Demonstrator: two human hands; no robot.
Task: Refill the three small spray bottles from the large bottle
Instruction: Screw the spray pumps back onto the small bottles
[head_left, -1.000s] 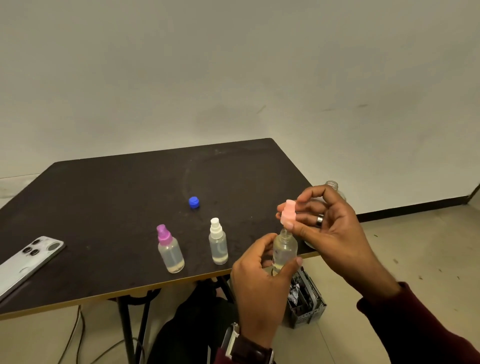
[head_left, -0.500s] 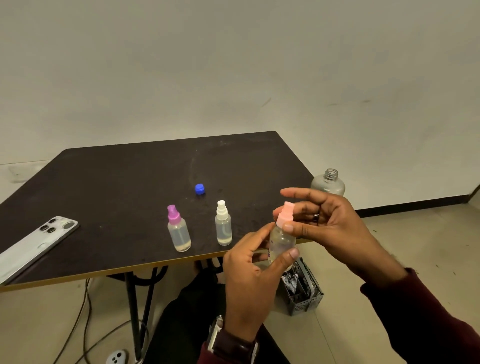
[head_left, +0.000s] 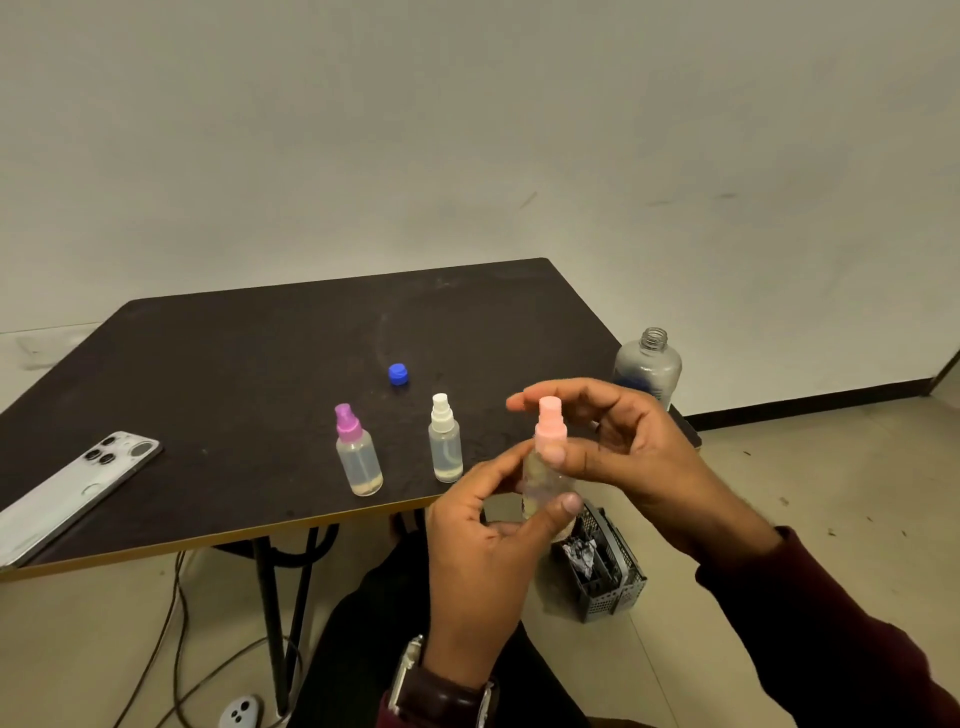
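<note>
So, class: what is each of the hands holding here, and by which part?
The left hand grips the pink-capped spray bottle round its clear body. The right hand pinches the same bottle's pink spray cap.

No legible text on the large bottle (head_left: 647, 369) or elsewhere.

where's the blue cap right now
In the head view the blue cap lies loose mid-table, just behind the purple-topped bottle and white-topped bottle.
</note>
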